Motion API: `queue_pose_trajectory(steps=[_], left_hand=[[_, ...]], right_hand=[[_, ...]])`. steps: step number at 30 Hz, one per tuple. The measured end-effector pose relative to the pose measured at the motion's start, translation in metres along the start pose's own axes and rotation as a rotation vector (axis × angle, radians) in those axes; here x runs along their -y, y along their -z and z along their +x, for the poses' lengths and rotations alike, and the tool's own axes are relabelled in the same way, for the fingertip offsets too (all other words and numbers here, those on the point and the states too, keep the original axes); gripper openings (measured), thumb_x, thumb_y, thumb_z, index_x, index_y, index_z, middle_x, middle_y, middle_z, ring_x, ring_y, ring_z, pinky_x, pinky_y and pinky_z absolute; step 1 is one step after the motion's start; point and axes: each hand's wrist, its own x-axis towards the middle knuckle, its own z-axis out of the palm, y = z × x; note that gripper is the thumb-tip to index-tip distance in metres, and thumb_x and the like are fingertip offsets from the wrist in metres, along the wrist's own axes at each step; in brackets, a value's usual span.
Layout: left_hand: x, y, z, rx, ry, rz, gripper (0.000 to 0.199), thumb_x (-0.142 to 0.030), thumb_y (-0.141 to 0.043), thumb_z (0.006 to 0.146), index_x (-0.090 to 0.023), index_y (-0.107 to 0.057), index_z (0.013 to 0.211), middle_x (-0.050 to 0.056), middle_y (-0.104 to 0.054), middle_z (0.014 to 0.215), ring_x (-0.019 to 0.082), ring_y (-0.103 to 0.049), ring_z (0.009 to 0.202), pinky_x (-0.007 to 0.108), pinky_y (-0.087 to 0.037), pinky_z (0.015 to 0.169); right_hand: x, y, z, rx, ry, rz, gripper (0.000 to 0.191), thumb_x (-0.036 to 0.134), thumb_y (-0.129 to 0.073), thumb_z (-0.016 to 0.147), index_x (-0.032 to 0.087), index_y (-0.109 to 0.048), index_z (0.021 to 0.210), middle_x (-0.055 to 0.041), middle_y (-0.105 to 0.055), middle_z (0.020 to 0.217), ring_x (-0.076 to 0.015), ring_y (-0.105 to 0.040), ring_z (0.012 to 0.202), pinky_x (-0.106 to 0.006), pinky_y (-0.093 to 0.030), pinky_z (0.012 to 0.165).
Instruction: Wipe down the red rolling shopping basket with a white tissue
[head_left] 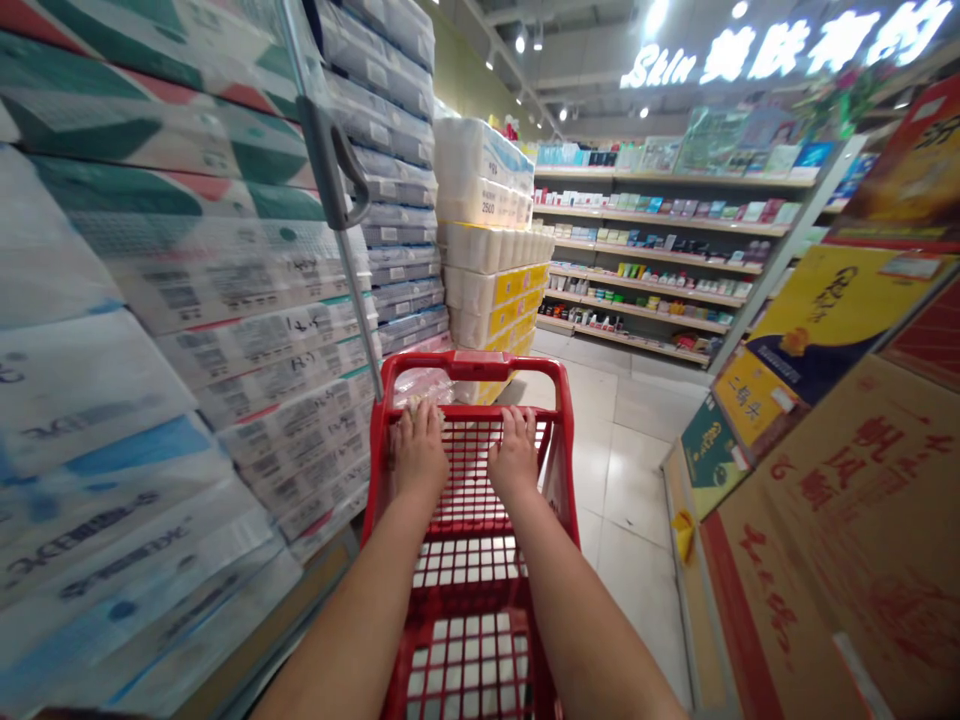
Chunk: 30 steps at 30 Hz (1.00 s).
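A red plastic shopping basket with grid walls stands in front of me, its inside showing no goods. My left hand lies over the bar at its far end, near the left corner, fingers bent over the edge. On the same bar, a short way to the right, rests my right hand with its fingers curled over the top. Beyond both hands runs the raised red rim. A metal pole with a grey loop grip rises by the basket's left corner.
Stacked tissue packs wall the left side. Ahead stand bundles of paper rolls. Cosmetics shelves fill the back under a lit sign. Cartons and yellow boxes line the right, beside a tiled floor.
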Motion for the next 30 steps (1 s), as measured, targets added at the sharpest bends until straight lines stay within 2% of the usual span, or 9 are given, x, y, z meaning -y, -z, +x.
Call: queue_pose_trajectory(steps=[4, 6, 9, 14, 17, 21, 23, 27, 30], left_hand=[[-0.0019, 0.0005, -0.0005, 0.056, -0.097, 0.013, 0.068, -0.005, -0.033, 0.081, -0.019, -0.036, 0.147, 0.005, -0.03, 0.157, 0.029, -0.02, 0.146, 0.051, -0.026, 0.117], [-0.0012, 0.0017, 0.0002, 0.055, -0.08, 0.032, 0.067, -0.005, -0.033, 0.081, -0.022, -0.036, 0.147, 0.002, -0.031, 0.156, 0.029, -0.023, 0.145, 0.051, -0.025, 0.117], [-0.0001, 0.0034, 0.0008, 0.05, -0.032, 0.047, 0.066, -0.007, -0.033, 0.082, -0.02, -0.037, 0.146, 0.004, -0.032, 0.156, 0.031, -0.023, 0.145, 0.054, -0.026, 0.116], [-0.0037, 0.0035, -0.0002, 0.06, -0.09, 0.017, 0.066, -0.005, -0.032, 0.082, -0.017, -0.036, 0.147, 0.004, -0.03, 0.157, 0.03, -0.013, 0.147, 0.051, -0.029, 0.116], [-0.0052, 0.002, 0.0001, 0.044, -0.064, 0.011, 0.064, -0.006, -0.032, 0.083, -0.017, -0.038, 0.146, 0.004, -0.031, 0.156, 0.031, -0.011, 0.148, 0.054, -0.027, 0.116], [-0.0035, -0.0013, 0.0014, 0.078, -0.104, -0.018, 0.067, -0.002, -0.031, 0.08, -0.012, -0.035, 0.147, 0.007, -0.026, 0.158, 0.029, -0.013, 0.147, 0.049, -0.032, 0.115], [-0.0011, -0.0023, 0.0022, 0.07, -0.123, -0.028, 0.067, -0.003, -0.033, 0.08, -0.014, -0.035, 0.147, 0.006, -0.026, 0.158, 0.028, -0.016, 0.147, 0.048, -0.032, 0.115], [0.0017, -0.0036, 0.0043, 0.026, -0.05, -0.012, 0.063, -0.007, -0.034, 0.083, -0.014, -0.038, 0.145, 0.007, -0.03, 0.156, 0.03, -0.019, 0.146, 0.052, -0.028, 0.116], [-0.0003, -0.0057, 0.0056, 0.057, -0.13, -0.037, 0.065, -0.004, -0.034, 0.081, -0.014, -0.039, 0.145, 0.005, -0.03, 0.157, 0.028, -0.018, 0.146, 0.046, -0.029, 0.117]], right_hand=[[0.0018, -0.0014, 0.0, -0.008, 0.001, 0.002, 0.064, 0.01, -0.044, 0.079, 0.011, -0.04, 0.143, -0.009, -0.036, 0.151, -0.025, -0.011, 0.146, -0.042, -0.028, 0.116], [0.0031, -0.0011, 0.0, -0.002, 0.006, -0.003, 0.064, 0.01, -0.043, 0.08, 0.012, -0.04, 0.143, -0.0083, -0.036, 0.151, -0.0251, -0.012, 0.146, -0.042, -0.027, 0.116], [0.0052, 0.0004, -0.0003, 0.017, 0.005, -0.03, 0.064, 0.01, -0.044, 0.081, 0.013, -0.039, 0.144, -0.0082, -0.036, 0.151, -0.0247, -0.011, 0.146, -0.043, -0.025, 0.116], [0.0049, 0.0013, -0.0014, 0.031, -0.003, -0.111, 0.063, 0.014, -0.047, 0.084, 0.014, -0.037, 0.146, -0.0096, -0.035, 0.152, -0.0265, -0.011, 0.146, -0.049, -0.018, 0.117], [0.0015, -0.0001, -0.0014, 0.028, 0.027, -0.143, 0.062, 0.016, -0.047, 0.086, 0.014, -0.035, 0.147, -0.0107, -0.033, 0.153, -0.0263, -0.013, 0.146, -0.048, -0.013, 0.118], [-0.0017, -0.0014, 0.0001, 0.028, 0.046, -0.145, 0.06, 0.015, -0.044, 0.087, 0.01, -0.035, 0.147, -0.0123, -0.033, 0.153, -0.0253, -0.015, 0.146, -0.044, -0.014, 0.119], [-0.0018, -0.0009, 0.0012, 0.026, 0.045, -0.135, 0.059, 0.016, -0.044, 0.088, 0.009, -0.037, 0.146, -0.0127, -0.034, 0.153, -0.0252, -0.016, 0.146, -0.044, -0.014, 0.119], [0.0, 0.002, 0.0032, 0.016, 0.046, -0.104, 0.056, 0.016, -0.043, 0.088, 0.009, -0.04, 0.144, -0.0138, -0.037, 0.151, -0.0243, -0.019, 0.145, -0.044, -0.017, 0.118], [0.002, 0.004, 0.0041, 0.014, 0.038, -0.085, 0.057, 0.015, -0.043, 0.086, 0.009, -0.042, 0.142, -0.0138, -0.038, 0.15, -0.0244, -0.02, 0.144, -0.044, -0.018, 0.118]])
